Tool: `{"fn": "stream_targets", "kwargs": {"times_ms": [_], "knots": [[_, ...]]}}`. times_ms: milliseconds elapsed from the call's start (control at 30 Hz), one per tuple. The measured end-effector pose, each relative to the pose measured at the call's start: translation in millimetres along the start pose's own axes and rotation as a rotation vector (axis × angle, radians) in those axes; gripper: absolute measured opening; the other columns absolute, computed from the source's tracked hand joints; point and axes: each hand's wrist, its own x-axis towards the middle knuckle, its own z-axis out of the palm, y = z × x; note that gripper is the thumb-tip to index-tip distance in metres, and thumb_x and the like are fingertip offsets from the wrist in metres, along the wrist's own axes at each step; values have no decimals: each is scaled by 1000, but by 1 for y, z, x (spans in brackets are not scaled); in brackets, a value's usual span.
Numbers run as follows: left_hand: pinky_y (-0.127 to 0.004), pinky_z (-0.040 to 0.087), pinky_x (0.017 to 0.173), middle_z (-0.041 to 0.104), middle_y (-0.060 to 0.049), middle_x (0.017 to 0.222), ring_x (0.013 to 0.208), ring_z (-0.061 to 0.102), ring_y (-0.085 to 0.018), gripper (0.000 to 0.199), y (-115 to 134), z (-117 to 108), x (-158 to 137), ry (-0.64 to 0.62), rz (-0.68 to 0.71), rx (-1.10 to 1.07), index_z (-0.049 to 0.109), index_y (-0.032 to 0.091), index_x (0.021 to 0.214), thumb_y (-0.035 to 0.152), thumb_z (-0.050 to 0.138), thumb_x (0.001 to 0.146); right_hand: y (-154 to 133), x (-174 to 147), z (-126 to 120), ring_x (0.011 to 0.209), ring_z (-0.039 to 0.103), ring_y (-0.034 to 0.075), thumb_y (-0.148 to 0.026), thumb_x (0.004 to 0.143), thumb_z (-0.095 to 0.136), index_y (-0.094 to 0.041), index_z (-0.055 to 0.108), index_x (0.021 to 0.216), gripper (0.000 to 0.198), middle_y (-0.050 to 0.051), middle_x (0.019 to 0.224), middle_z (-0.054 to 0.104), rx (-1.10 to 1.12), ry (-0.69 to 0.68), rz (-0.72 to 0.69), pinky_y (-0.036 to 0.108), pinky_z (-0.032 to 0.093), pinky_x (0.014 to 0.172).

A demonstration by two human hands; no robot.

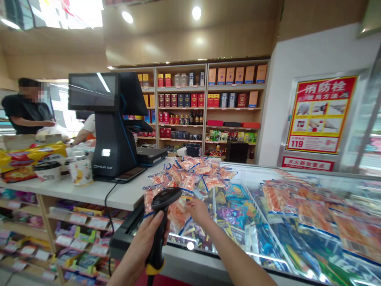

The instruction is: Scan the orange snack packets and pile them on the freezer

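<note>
In the head view, my left hand [149, 236] is wrapped round the handle of a black and yellow barcode scanner [162, 214], its head tipped toward the packets. My right hand [199, 211] reaches in from the right, fingers closed at the edge of a clear packet [177, 216] with orange-pink food inside. That packet is partly hidden behind the scanner. Beyond both hands, a heap of similar packets [190, 169] lies on the glass top of a freezer. More packets [276, 196] are spread over the glass at the right.
Left of the heap, a white counter [125, 196] carries a checkout terminal [102, 131], paper cups [80, 171] and yellow bags [35, 155]. A black cable [106, 206] hangs over its front. Snack shelves [80, 242] stand below. A person [26, 107] is at the far left.
</note>
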Motion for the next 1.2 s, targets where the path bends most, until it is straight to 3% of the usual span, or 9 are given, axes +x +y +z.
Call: {"fn": "stream_targets", "kwargs": {"times_ms": [167,333,600,700,767,900,1000,1100,1200], "knots": [[-18,36,39,52,1,52,41,43,-7,27,-5,-12,4,55,8,-17,50,13,66,40,52,64,39,-2,-13,68,55,13,-28,67,41,-16,60,72,22,3,73,62,150,145,26,21,36,61],[-18,37,38,51,3,46,38,44,-7,29,-12,-33,18,164,-7,5,50,14,62,42,53,62,66,-1,-37,61,53,15,-27,65,40,-14,55,64,19,4,62,58,128,131,171,22,35,54],[-17,39,36,52,2,42,36,47,-8,32,-1,-52,34,309,14,-2,51,13,64,44,54,61,62,2,-43,77,53,18,-33,64,46,-15,47,100,40,8,85,58,-11,181,168,28,37,66],[-17,39,36,53,2,44,36,47,-7,30,-1,-57,34,344,10,-63,52,13,69,42,55,61,42,0,-43,100,42,24,-32,68,43,-18,42,109,43,12,109,47,-195,388,106,37,31,79],[-18,40,36,53,2,46,37,47,-7,29,-3,-62,33,360,7,-110,52,13,70,41,55,61,14,0,-35,112,28,27,-33,68,44,-21,39,112,46,11,123,33,-291,445,-58,41,23,86],[-19,40,37,54,2,48,38,48,-8,32,-4,-75,29,369,24,-193,54,13,74,41,57,59,-63,11,1,117,16,25,-44,68,43,-29,37,113,48,4,129,24,-311,212,-533,46,13,91],[-19,38,35,52,2,44,36,46,-9,34,1,-84,25,377,-26,-217,54,13,68,45,56,57,-111,34,34,117,14,25,-47,69,38,-27,44,107,43,4,128,26,-361,104,-693,49,9,90],[-17,37,36,51,3,41,36,46,-8,36,5,-87,22,350,-71,-221,53,14,65,49,55,57,-133,58,56,115,18,28,-50,67,37,-22,50,102,46,7,121,37,-463,-16,-693,51,9,89],[-18,37,36,51,2,41,36,46,-8,37,4,-82,25,317,-71,-148,54,14,65,50,53,58,-130,73,63,110,28,33,-52,64,39,-18,55,98,50,13,114,45,-563,-120,-485,55,9,86]]}}
